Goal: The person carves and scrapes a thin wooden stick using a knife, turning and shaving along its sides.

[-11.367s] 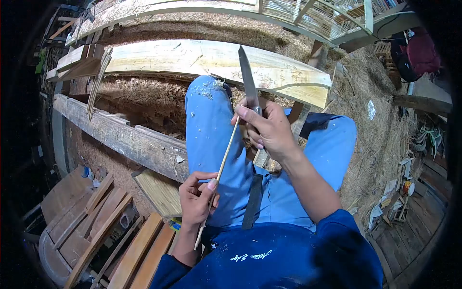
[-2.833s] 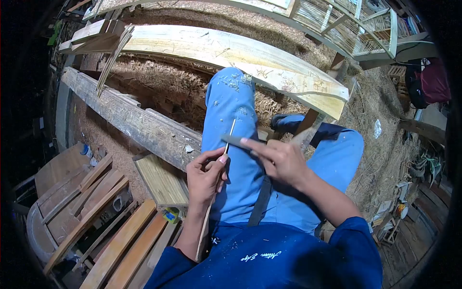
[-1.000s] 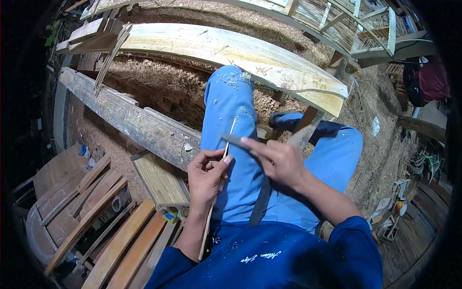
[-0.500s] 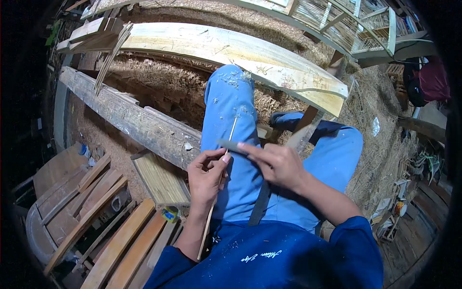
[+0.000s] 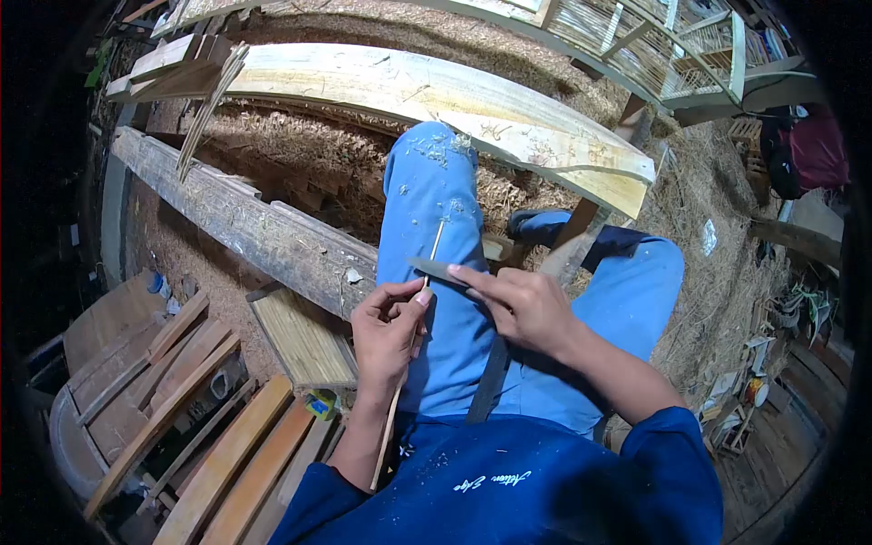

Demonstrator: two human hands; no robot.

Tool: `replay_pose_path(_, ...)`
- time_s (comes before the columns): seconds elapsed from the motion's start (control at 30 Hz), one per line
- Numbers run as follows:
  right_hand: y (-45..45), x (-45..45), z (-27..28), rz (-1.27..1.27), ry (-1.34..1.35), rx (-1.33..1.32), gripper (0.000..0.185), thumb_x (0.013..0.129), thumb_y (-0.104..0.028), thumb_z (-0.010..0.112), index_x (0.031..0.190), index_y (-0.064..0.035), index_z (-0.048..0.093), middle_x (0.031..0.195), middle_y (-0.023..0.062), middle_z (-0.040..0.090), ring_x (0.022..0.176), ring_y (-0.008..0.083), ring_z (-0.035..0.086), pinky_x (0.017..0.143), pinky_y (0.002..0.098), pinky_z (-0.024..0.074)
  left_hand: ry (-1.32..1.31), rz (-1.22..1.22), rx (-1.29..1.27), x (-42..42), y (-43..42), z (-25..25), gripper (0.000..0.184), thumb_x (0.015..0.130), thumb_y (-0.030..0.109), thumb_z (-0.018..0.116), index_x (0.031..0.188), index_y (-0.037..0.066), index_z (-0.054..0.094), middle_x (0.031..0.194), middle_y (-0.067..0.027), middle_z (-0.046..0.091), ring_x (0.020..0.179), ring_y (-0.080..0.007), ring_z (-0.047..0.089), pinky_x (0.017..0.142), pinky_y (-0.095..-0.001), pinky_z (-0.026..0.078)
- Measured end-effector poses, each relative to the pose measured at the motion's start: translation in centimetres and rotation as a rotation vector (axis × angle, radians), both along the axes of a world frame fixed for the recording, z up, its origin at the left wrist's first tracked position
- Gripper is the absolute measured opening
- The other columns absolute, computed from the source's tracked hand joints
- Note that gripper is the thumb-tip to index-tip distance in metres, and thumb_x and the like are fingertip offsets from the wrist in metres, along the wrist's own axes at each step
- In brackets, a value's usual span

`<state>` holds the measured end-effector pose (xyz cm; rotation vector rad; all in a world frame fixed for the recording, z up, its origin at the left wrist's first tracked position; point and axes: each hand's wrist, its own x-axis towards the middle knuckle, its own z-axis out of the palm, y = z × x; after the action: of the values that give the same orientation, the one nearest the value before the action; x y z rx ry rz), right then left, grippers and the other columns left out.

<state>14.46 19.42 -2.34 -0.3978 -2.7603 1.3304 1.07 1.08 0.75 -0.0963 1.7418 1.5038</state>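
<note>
My left hand (image 5: pixel 389 331) pinches a thin wooden stick (image 5: pixel 436 245), whose far end lies over my knee and whose near end runs down along my forearm. In my right hand (image 5: pixel 527 309) is a knife; its grey blade (image 5: pixel 431 268) crosses the stick just beyond my left fingertips. The knife's handle is hidden in my palm, and a dark strip, perhaps part of it, shows below the hand (image 5: pixel 490 377). Pale shavings cling to the blue trousers (image 5: pixel 427 182) at the knee.
Beyond my knee lies a long pale plank (image 5: pixel 409 86), with a weathered beam (image 5: pixel 245 227) to the left. Several thin strips (image 5: pixel 211 113) lean across both. Boards and a chair-like frame (image 5: pixel 109 363) stand at lower left. Shavings cover the ground; a dark red bag (image 5: pixel 817 150) is at right.
The blade and both hands have shifted very slightly; the blade still crosses the stick near my left fingers. My grip on both things looks the same.
</note>
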Motion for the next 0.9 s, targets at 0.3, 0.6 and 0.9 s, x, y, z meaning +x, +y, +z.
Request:
replay_pose_path(0.3, 0.4, -0.4, -0.8, -0.069, 0.012, -0.049, 0.045, 0.097, -0.018, 0.070, 0.140, -0.0269, 0.069, 0.080, 0.0136, 0.069, 0.069, 0.0357, 0.070, 0.063, 0.0480, 0.0568, 0.012, 0.012, -0.024, 0.0, 0.4, 0.0, 0.019, 0.096, 0.006, 0.078, 0.113, -0.002, 0.073, 0.064, -0.0008, 0.063, 0.046, -0.0033, 0.049, 0.040, -0.0214, 0.033)
replay_pose_path(0.6, 3.0, -0.8, -2.4, -0.266, -0.080, 0.039, 0.051, 0.098, -0.010, 0.065, 0.146, -0.0272, 0.065, 0.093, 0.0130, 0.077, 0.076, 0.0312, 0.074, 0.072, 0.0448, 0.0601, 0.010, 0.000, -0.019, -0.2, 0.5, -0.2, 0.020, 0.096, 0.006, 0.078, 0.113, -0.002, 0.074, 0.065, -0.0016, 0.065, 0.046, -0.0033, 0.049, 0.040, -0.0220, 0.034)
replay_pose_path(0.9, 2.3, 0.8, -1.0, -0.401, -0.129, -0.784, 0.065, 0.105, -0.006, 0.060, 0.165, -0.0146, 0.035, 0.142, 0.0172, 0.065, 0.097, 0.0253, 0.075, 0.087, 0.0333, 0.0597, -0.116, -0.051, 0.042, -0.7, -0.1, 1.7, 0.037, 0.100, 0.007, 0.071, 0.136, -0.003, 0.066, 0.084, -0.0081, 0.073, 0.055, -0.0074, 0.059, 0.044, -0.0205, 0.043)
